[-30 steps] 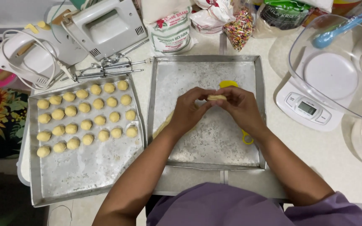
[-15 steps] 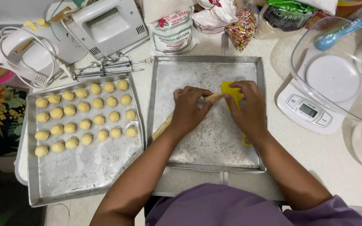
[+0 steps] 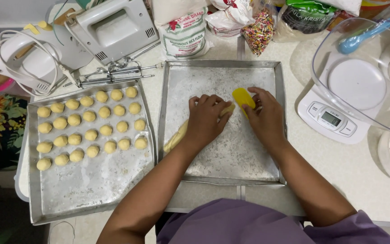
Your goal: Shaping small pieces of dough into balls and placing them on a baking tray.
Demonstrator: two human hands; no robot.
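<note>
Meanwhile left hand [image 3: 206, 119] presses one dough roll [image 3: 177, 138]; right hand [image 3: 263, 115] grips one yellow scraper [image 3: 242, 97].

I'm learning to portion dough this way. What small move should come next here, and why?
Probably press the yellow scraper in the right hand down through the dough log: its edge sits at the log's end, which the left hand steadies on the floured tray.

Dull floured metal tray [image 3: 177, 90], glossy yellow plastic scraper [image 3: 242, 98].
</note>
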